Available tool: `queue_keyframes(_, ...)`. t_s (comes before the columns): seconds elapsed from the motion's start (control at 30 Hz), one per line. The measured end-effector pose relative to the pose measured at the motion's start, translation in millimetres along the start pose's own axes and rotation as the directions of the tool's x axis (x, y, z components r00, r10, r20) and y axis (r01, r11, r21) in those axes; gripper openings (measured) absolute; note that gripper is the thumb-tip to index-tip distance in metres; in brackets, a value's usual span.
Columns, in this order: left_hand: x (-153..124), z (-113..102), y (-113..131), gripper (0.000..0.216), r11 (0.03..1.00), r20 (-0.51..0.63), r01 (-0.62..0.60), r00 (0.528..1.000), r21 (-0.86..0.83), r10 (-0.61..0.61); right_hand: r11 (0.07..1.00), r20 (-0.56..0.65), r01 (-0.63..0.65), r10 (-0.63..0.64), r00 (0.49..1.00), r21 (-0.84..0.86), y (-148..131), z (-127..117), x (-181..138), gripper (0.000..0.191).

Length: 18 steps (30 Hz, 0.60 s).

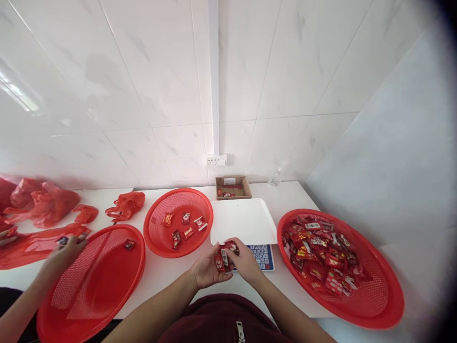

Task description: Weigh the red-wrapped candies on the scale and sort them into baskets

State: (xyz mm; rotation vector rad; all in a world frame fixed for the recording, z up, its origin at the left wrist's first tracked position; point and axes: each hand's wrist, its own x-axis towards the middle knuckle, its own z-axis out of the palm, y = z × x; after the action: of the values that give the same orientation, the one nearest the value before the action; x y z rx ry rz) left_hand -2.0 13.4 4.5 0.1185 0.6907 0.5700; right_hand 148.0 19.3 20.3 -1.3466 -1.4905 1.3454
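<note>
1. The left hand (208,271), bottom centre of the frame, is cupped palm up beneath several red-wrapped candies (224,259).
2. The right hand (246,262) meets it from the right, fingers curled over the same candies, gripping at their upper edge.
3. Just behind the hands lies the white tray (243,219) of a digital scale; its blue keypad (262,257) shows partly beside the right hand.
4. At lower right, a perforated red plastic basket (382,295) holds a heap of mixed wrapped candies.
5. Left of the tray, a round red basket (180,202) holds a few scattered candies.
6. At lower left, a larger red basket (100,286) has one candy near its upper rim; beside it a co-worker's hand (73,247) grips a small dark-wrapped piece above red plastic bags (43,245).
7. Behind the tray stands an open cardboard box (244,188), a few packets inside.
</note>
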Motion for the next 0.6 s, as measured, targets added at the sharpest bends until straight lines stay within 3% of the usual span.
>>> queue_keyframes(0.1,-2.8,-3.8,-4.3,0.03,0.999,-0.122,-0.029,0.992,0.031,0.033,1.0,0.006,-0.012,0.012,1.0,0.014,4.1,-1.1,2.4,0.019)
queue_keyframes(0.2,-4.2,-1.5,4.3,0.02,0.988,-0.246,-0.117,0.959,0.105,0.14,0.998,0.021,-0.031,0.029,0.999,0.056,7.0,-0.9,2.4,0.027)
queue_keyframes(0.4,-24.0,-11.5,64.5,0.024,0.916,-0.435,-0.393,0.813,0.084,0.388,0.93,-0.12,-0.245,0.286,0.951,0.273,20.5,-14.5,-1.8,0.044)
queue_keyframes(0.5,-35.4,-27.3,81.9,0.022,0.896,-0.506,-0.42,0.748,0.142,0.431,0.878,-0.126,-0.307,0.373,0.919,0.367,25.8,-20.6,-6.3,0.045)
queue_keyframes(0.6,-40.2,-46.1,81.9,0.016,0.887,-0.546,-0.382,0.7,0.258,0.46,0.852,-0.094,-0.355,0.419,0.903,0.385,29.0,-22.3,-12.3,0.045)
